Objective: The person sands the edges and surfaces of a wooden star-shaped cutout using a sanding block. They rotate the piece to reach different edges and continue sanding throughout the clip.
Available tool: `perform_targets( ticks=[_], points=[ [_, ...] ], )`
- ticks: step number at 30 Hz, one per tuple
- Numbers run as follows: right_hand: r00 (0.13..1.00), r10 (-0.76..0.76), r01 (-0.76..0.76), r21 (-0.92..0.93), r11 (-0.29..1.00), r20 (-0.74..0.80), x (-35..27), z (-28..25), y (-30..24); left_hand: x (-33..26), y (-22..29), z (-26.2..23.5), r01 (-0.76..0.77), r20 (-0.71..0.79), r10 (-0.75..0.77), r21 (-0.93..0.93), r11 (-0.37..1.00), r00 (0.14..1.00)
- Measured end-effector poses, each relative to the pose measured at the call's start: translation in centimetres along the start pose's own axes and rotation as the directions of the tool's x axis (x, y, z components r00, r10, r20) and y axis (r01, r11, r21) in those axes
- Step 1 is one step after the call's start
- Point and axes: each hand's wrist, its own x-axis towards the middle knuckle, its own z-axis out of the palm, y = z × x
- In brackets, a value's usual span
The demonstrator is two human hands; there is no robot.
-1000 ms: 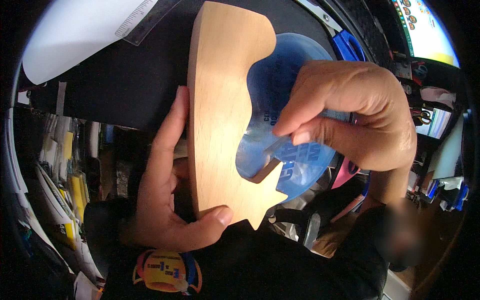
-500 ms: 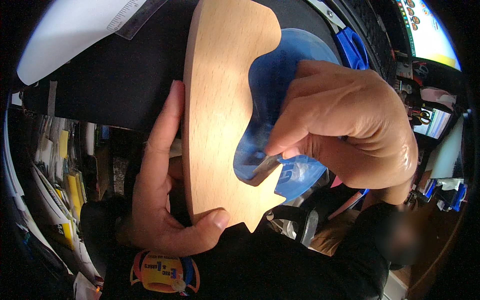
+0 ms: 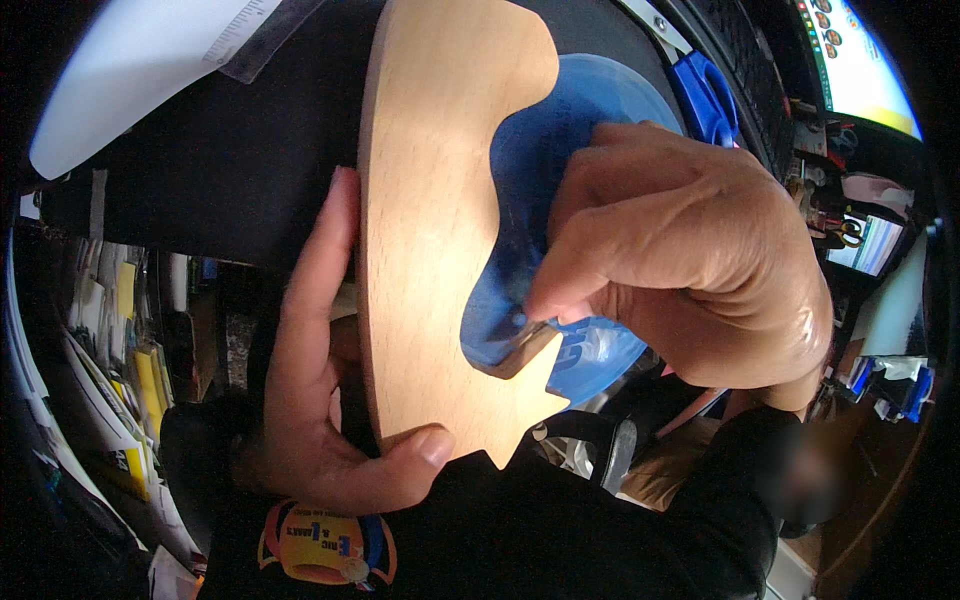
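A thick, light wooden cut-out (image 3: 430, 200) with a wavy inner edge and pointed tips at its lower end stands upright before me. My left hand (image 3: 305, 400) grips its lower left side, thumb on the front face and index finger stretched along the outer edge. At the hollow of the inner edge, just above the tips, my right hand (image 3: 690, 250) is bent with its fingertips pinched together. Whatever sits between those fingertips is hidden. Behind the wood and my right hand shows a round, translucent blue plastic piece (image 3: 545, 140).
Blue-handled scissors (image 3: 708, 95) lie beyond my right hand, beside a dark keyboard (image 3: 745, 70). A clear ruler (image 3: 260, 50) and a curled white sheet (image 3: 140, 85) rest at the far left. Papers and folders (image 3: 130, 350) are stacked at left. A lit screen (image 3: 860, 60) is far right.
The wooden cut-out and my left hand have shifted slightly left. My right hand's pinched fingertips have moved a little left and down along the inner edge.
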Motion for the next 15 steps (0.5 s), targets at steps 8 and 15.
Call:
perform_targets(
  ticks=[8,15],
  points=[
    [0.999,-0.047,0.047,0.017,0.999,-0.008,-0.03,0.07,0.44,-0.47,0.06,-0.10,-0.003,0.012,0.003,-0.045,0.999,1.000],
    [1.000,-0.016,0.016,-0.017,1.000,-0.009,-0.39,-0.15,0.30,-0.35,-0.83,-0.15,-0.067,0.018,0.069,-0.091,0.994,0.997]
  ],
)
